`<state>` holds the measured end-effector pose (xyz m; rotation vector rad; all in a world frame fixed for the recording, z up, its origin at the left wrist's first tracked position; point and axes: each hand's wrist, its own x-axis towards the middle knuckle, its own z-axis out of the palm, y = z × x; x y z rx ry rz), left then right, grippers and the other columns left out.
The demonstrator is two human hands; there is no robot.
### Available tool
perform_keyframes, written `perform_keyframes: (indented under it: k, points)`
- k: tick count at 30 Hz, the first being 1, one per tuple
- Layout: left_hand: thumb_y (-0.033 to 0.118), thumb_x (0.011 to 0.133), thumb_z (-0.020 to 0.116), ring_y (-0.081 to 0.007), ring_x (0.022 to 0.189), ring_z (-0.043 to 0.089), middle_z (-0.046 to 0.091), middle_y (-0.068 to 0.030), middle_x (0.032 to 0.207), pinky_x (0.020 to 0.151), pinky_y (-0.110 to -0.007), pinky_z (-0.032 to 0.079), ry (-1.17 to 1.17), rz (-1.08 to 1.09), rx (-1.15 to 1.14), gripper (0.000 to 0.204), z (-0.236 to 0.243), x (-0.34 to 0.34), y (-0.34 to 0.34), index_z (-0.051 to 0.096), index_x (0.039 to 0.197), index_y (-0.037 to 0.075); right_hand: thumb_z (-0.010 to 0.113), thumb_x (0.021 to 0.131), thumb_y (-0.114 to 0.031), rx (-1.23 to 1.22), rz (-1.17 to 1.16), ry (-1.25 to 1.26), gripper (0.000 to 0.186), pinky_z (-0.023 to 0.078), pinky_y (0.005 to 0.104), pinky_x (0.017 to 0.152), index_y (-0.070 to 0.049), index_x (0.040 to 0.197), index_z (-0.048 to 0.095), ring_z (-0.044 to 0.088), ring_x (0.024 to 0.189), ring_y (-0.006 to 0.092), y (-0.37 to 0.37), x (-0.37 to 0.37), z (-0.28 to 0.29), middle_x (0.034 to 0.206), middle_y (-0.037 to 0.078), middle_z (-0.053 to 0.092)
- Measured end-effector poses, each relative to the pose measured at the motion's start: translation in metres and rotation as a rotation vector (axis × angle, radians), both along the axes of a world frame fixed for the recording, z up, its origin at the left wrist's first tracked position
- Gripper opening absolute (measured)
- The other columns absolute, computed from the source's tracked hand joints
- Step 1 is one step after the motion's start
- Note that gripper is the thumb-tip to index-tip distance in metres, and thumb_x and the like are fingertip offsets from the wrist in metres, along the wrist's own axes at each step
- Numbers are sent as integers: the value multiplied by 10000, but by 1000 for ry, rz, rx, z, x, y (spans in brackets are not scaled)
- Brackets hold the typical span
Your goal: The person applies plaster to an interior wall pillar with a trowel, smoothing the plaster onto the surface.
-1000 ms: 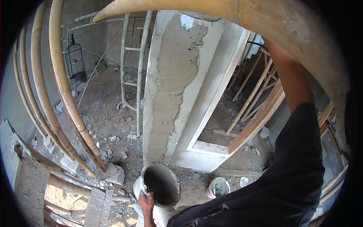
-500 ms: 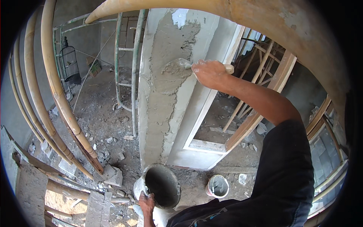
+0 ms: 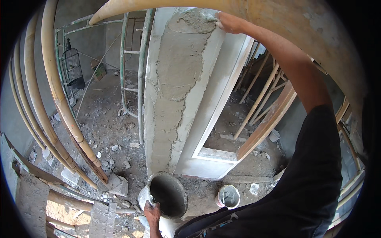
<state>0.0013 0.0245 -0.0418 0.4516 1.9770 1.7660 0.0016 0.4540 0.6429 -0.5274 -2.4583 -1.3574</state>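
With my left hand (image 3: 152,212) I grip the near-left rim of a large mortar-stained bucket (image 3: 168,194), which has grey mortar inside. My right hand (image 3: 228,23) is raised to the top of a narrow column (image 3: 170,119), closed on a trowel, which is mostly hidden behind the fingers. Just left of that hand sits a rough lump of fresh mortar (image 3: 194,22). Wet grey plaster runs down the middle of the column, with paler, smoother strips at its sides.
Bamboo poles (image 3: 55,91) curve on the left and overhead, beside a green metal scaffold frame (image 3: 141,79) and a birdcage (image 3: 72,67). A framed opening (image 3: 218,153) stands right of the column. A small bucket (image 3: 228,196), rubble (image 3: 117,182) and boards (image 3: 31,202) lie below.
My right hand came into view at mid-column with mortar on the trowel, then rose to the top, where the white patch is now mostly covered. My left hand stays on the bucket.
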Motion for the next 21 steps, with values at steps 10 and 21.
perform_keyframes:
  k: [10, 21]
  points:
    - [114, 811, 656, -142, 655, 410, 479, -21, 710, 574, -335, 392, 22, 44, 34, 199, 18, -3, -7, 489, 836, 10, 637, 914, -334, -281, 94, 313, 445, 503, 455, 845, 55, 1119, 568, 642, 960, 385, -56, 134, -14, 982, 262, 644]
    - [163, 836, 659, -178, 669, 524, 596, -84, 736, 628, -363, 461, -51, 100, -27, 243, 41, -12, -3, 568, 930, -42, 645, 906, -421, -1075, 202, 283, 431, 505, 464, 876, -16, 1052, 656, 662, 971, 357, -178, 94, -481, 1006, 214, 679]
